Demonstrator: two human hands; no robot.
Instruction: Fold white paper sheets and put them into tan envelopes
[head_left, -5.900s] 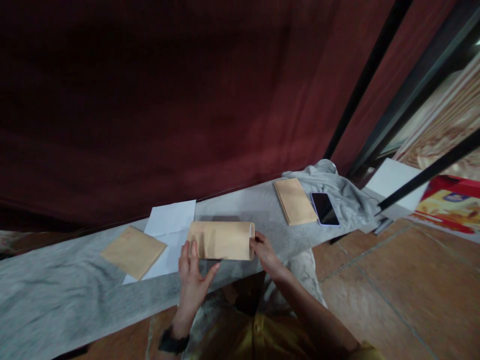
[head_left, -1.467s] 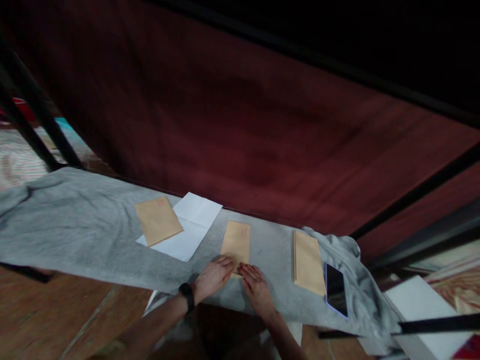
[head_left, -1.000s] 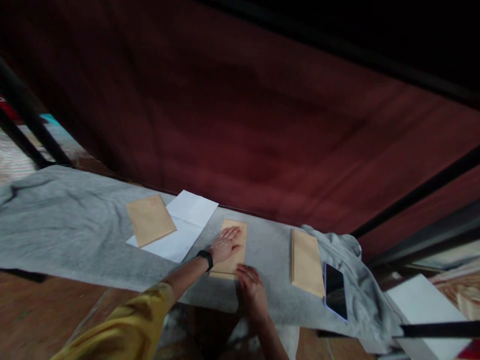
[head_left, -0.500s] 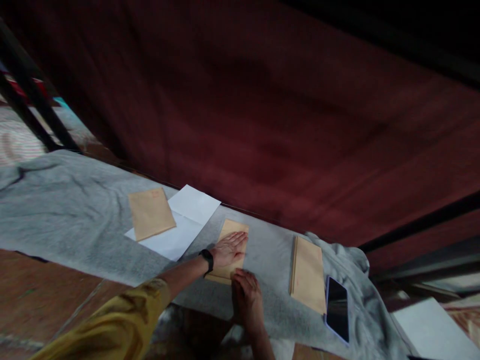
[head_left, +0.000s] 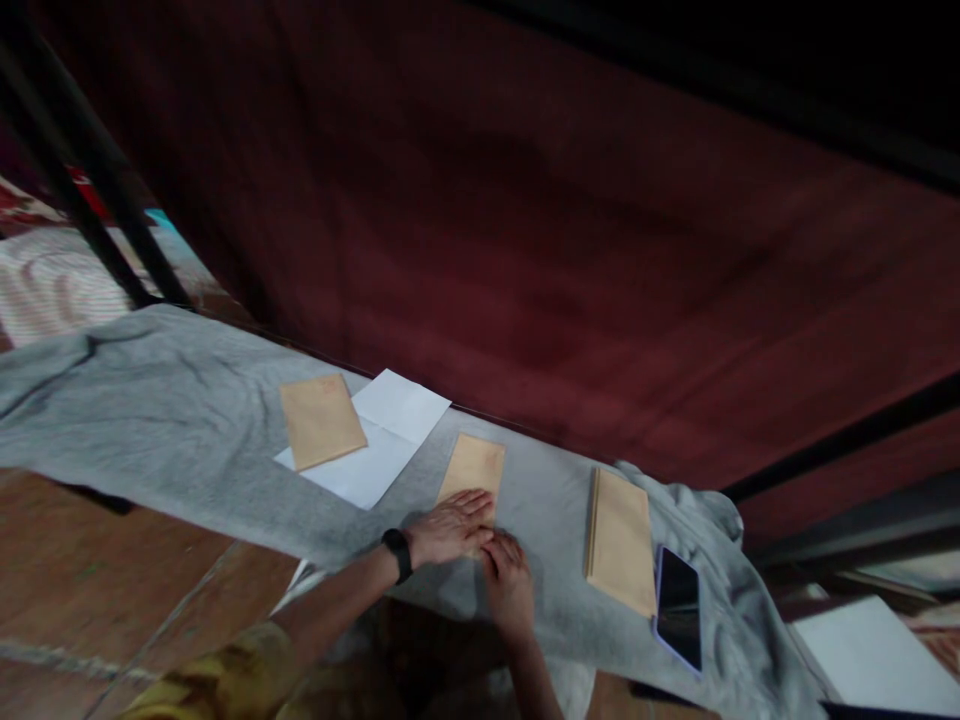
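A brown paper envelope (head_left: 474, 465) lies on a grey cloth in front of me, its near end covered by my hands. My left hand (head_left: 450, 528), with a black watch on the wrist, rests flat across it, fingers stretched out. Close beside it, my right hand (head_left: 510, 588) has its fingers curled at the envelope's near right edge; its fingertips are partly hidden. To the left, another brown envelope (head_left: 322, 422) lies over a creased white paper sheet (head_left: 401, 410). A small stack of brown envelopes (head_left: 621, 540) is on the right.
The grey cloth (head_left: 187, 420) covers the low surface. A phone (head_left: 679, 610) with a purple edge lies right of the stack. A dark red curtain (head_left: 510, 250) hangs behind, between dark bars. Farther right is a white flat board (head_left: 877, 655). Tiled floor (head_left: 150, 570) shows at the lower left.
My left hand has slid down the envelope towards me, uncovering its far part. My right hand has shifted slightly right, fingers now at the envelope's edge. The view has moved a little.
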